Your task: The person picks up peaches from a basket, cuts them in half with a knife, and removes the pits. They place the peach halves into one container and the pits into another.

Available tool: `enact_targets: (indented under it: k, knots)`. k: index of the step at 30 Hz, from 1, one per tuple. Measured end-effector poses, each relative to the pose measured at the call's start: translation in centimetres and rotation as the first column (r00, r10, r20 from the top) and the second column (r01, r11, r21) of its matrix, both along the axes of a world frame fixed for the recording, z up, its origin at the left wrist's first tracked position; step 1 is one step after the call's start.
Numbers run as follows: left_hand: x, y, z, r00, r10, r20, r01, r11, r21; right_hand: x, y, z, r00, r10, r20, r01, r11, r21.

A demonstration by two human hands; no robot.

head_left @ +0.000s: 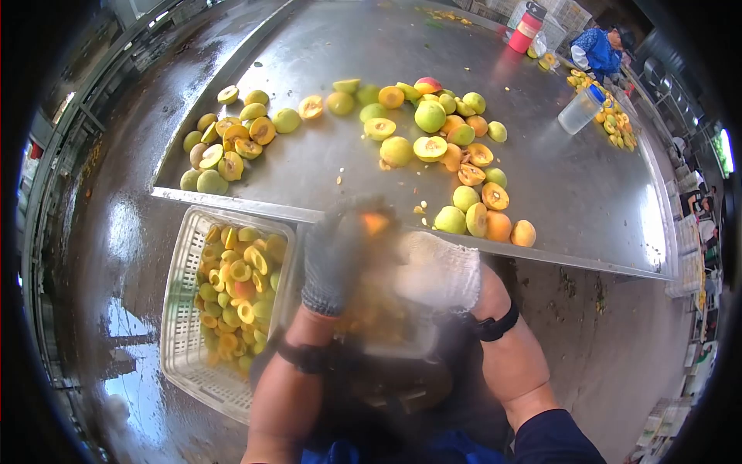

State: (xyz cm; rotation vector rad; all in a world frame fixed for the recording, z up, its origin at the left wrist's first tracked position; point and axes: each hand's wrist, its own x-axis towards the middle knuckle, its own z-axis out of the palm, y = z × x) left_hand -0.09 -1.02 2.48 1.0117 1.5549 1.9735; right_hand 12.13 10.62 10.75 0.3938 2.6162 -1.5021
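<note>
My left hand (336, 251), in a dark grey glove, is over the table's near edge, fingers closed around an orange piece of stone fruit (374, 224). My right hand (433, 271), in a white glove, is close beside it; motion blur hides its fingers and anything they hold. Beyond my hands, green-yellow and orange stone fruit (430, 116), some whole and some cut in half, lies on the metal table (309, 174). A second group of halves (232, 138) sits at the table's left corner. Below my hands is a blurred container (394, 340) with yellowish contents.
On my left stands a white plastic crate (182, 309) full of fruit halves (239, 282). A red bottle (527, 28) and a clear jar with a blue lid (581, 110) stand on the table. A co-worker (599, 52) is at the far right beside more fruit (614, 120). The left floor (124, 309) is wet.
</note>
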Motion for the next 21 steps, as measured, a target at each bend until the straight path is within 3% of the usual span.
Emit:
enact_targets:
  k: [2,4,5,7,9,12,15,16,17,19,21]
  knots:
    - [-0.2,0.4,-0.6,0.993,0.061,-0.102,-0.070,0.993,-0.095,0.2,-0.7,-0.8,0.998,-0.060,-0.002,0.057,0.940,0.337]
    - [-0.5,0.9,-1.4,0.993,0.093,-0.072,-0.108,0.964,-0.243,0.2,-1.7,-1.8,0.994,-0.110,-0.004,0.092,0.815,0.572]
    - [-0.7,0.9,-1.9,0.995,0.098,0.003,-0.091,0.939,-0.333,0.2,-1.9,-2.4,0.995,-0.098,-0.011,0.086,0.809,0.581]
    - [-0.8,0.8,-1.8,0.985,0.084,-0.150,-0.137,0.912,-0.387,0.3,-2.1,-3.3,0.997,-0.077,-0.031,0.080,0.795,0.602]
    - [-0.6,0.2,-0.7,0.824,0.039,-0.565,-0.241,0.927,-0.288,0.2,-1.1,-2.6,1.000,-0.008,-0.002,0.008,0.838,0.545]
    - [-1.3,0.3,-0.4,0.745,-0.096,-0.660,-0.097,0.964,-0.249,0.4,1.1,-2.2,0.993,0.102,0.058,-0.117,0.882,0.457]
    - [-1.1,0.6,-1.4,0.772,-0.087,-0.630,-0.168,0.928,-0.333,0.5,1.2,-2.8,0.998,0.053,0.033,-0.062,0.901,0.429]
    - [-1.0,0.9,-1.9,0.961,-0.051,-0.271,-0.035,0.953,-0.302,0.5,1.3,-3.1,0.999,0.035,0.020,-0.040,0.920,0.390]
    - [-0.8,1.1,-2.2,0.990,-0.050,0.132,0.078,0.973,-0.218,0.5,1.4,-3.5,1.000,0.014,0.006,-0.015,0.936,0.351]
    - [-0.3,1.2,-2.0,0.925,-0.031,0.379,0.091,0.986,-0.141,0.4,1.7,-3.5,0.998,-0.014,-0.053,0.028,0.959,0.283]
    - [1.0,1.0,0.5,0.992,0.075,0.099,-0.054,0.977,-0.204,0.7,1.5,-3.6,0.992,-0.021,-0.127,0.048,0.975,0.216]
